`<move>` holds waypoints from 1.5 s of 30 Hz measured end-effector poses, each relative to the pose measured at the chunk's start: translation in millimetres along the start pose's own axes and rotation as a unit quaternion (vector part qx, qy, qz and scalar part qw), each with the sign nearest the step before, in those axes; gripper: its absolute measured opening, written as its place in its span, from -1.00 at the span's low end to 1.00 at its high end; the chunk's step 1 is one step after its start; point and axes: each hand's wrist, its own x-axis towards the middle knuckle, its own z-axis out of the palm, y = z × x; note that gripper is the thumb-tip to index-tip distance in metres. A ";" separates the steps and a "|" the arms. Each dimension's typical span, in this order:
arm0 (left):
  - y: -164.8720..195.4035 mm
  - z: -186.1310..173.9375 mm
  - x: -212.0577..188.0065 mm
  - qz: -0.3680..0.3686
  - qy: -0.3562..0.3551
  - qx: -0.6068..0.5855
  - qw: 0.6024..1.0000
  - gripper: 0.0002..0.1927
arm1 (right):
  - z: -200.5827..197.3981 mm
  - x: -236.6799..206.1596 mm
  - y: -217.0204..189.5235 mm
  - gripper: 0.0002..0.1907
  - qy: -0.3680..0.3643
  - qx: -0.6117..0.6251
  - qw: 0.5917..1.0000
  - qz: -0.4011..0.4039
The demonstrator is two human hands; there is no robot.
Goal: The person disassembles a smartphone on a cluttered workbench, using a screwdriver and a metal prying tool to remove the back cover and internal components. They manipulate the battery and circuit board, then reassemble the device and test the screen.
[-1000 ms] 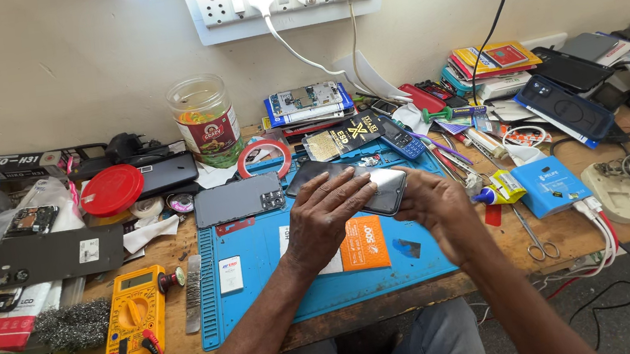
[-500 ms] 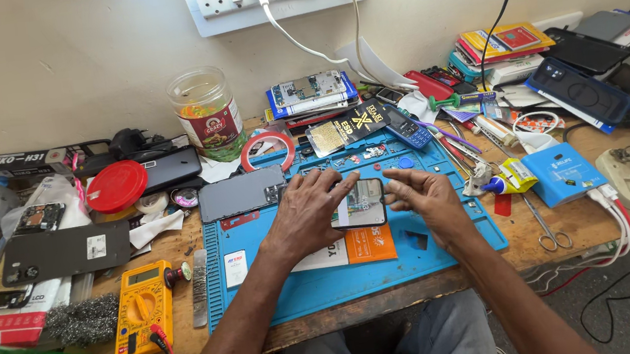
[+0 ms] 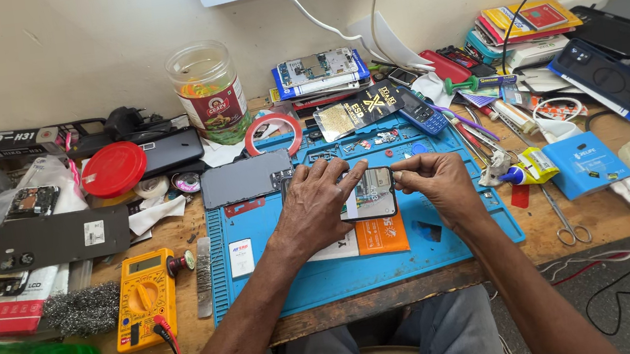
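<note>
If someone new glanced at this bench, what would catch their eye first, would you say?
Probably the two hands at centre: the left hand pressing on an opened phone and the right hand at its edge, over a blue work mat. Next, the yellow multimeter at left and the red lid behind it.

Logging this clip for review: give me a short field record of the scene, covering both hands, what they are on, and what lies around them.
setting: cluttered wooden workbench against a wall
work surface: blue repair mat
left hand: fingers spread flat on an opened phone
right hand: pinching at the phone's right edge
left of mat: yellow multimeter, steel wool
behind mat: red tape roll, clear jar
right of mat: scissors
</note>
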 end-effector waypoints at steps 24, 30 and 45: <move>-4.4 3.6 -3.3 -0.013 -0.017 -0.009 1.000 0.09 | -8.1 -2.5 2.8 -0.76 -0.057 -0.024 0.998 -0.002; -5.4 1.4 -3.1 -0.020 -0.012 -0.011 1.000 0.10 | -17.5 -3.6 5.1 -0.74 -0.064 -0.028 0.997 0.021; -20.2 -8.2 -0.8 -0.089 0.112 -0.280 0.949 -0.02 | -32.3 37.8 2.2 -0.74 -0.055 -0.242 0.967 0.060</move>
